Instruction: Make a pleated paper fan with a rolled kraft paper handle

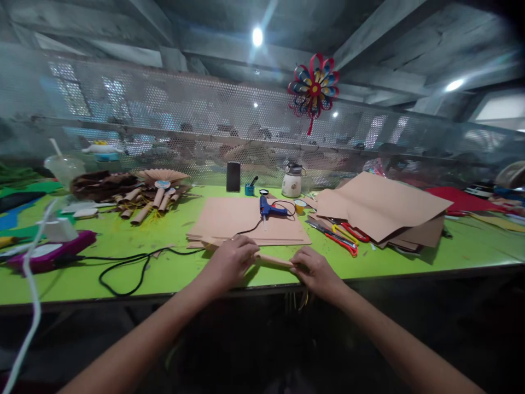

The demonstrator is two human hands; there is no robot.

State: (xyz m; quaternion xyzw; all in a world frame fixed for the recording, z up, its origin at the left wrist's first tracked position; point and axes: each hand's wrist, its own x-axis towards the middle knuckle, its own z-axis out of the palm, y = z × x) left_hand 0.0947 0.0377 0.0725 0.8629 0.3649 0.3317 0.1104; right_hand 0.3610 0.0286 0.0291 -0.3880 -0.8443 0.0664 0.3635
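Note:
A narrow roll of brown paper lies between my two hands near the table's front edge. My left hand is closed around its left end, fingers bent over it. At the other end my right hand pinches the roll between thumb and fingers. Thin yellowish strands hang below the right hand at the table edge. Just beyond the hands is a stack of flat brown paper sheets, and a blue glue gun rests on it.
Scissors and a cutter lie right of the stack, beside large brown sheets. Finished paper rolls are piled at the left. A black cable loops from a purple power strip. A white bottle stands behind.

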